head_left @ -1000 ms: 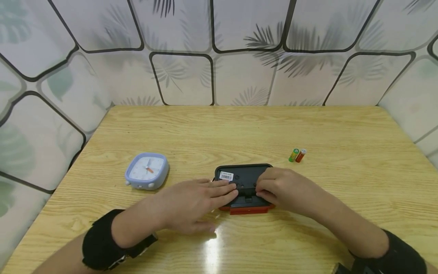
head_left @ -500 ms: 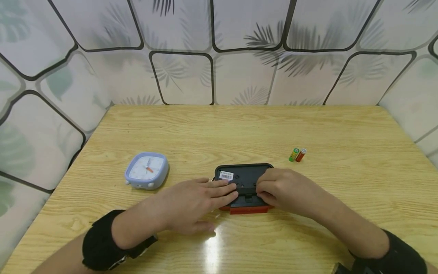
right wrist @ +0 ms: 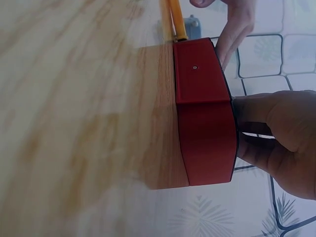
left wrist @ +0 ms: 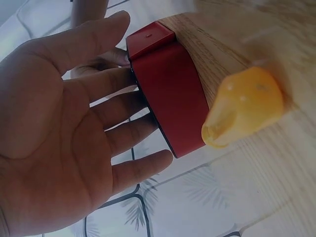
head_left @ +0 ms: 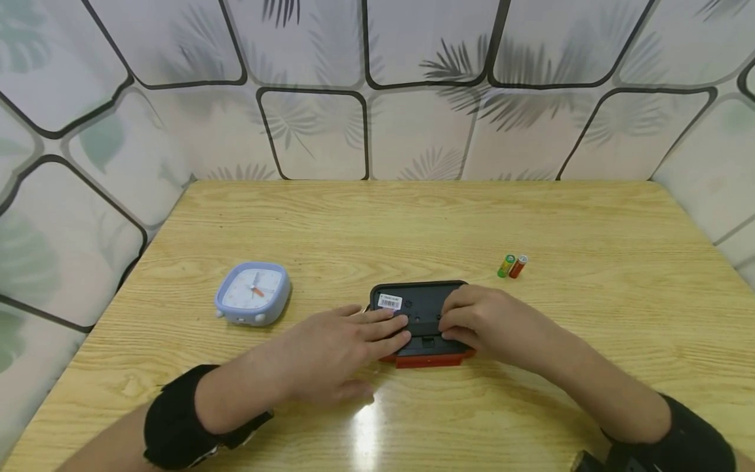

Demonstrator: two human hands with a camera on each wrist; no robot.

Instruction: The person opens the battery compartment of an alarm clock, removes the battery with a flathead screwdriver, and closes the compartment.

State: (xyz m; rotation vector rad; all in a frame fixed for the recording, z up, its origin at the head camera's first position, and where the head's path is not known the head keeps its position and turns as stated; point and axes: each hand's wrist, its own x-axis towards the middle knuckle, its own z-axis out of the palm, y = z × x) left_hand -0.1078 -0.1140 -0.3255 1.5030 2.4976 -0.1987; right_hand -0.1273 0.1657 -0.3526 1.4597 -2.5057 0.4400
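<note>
A red-bodied device with a black back point(head_left: 421, 305) lies on the table, back upward. A white barcode label point(head_left: 390, 301) is stuck to it, and a recessed slot with a small tab runs across its lower part. My left hand point(head_left: 339, 351) rests its straight fingertips on the back's left side; the left wrist view shows the palm and spread fingers beside the red side wall point(left wrist: 170, 94). My right hand point(head_left: 492, 321) has bent fingers and thumb against the back's right part, by the slot. Whatever lies between those fingertips is hidden.
A blue alarm clock point(head_left: 253, 293) stands to the left. Two small batteries, one green point(head_left: 506, 266) and one red-brown point(head_left: 518, 267), stand behind on the right. A blurred orange-yellow thing point(left wrist: 244, 106) is beside the device in the left wrist view.
My right fingers have shifted very slightly at the slot, and the slot area looks a little lighter than before. The left hand stays almost still; clock and batteries have not moved.
</note>
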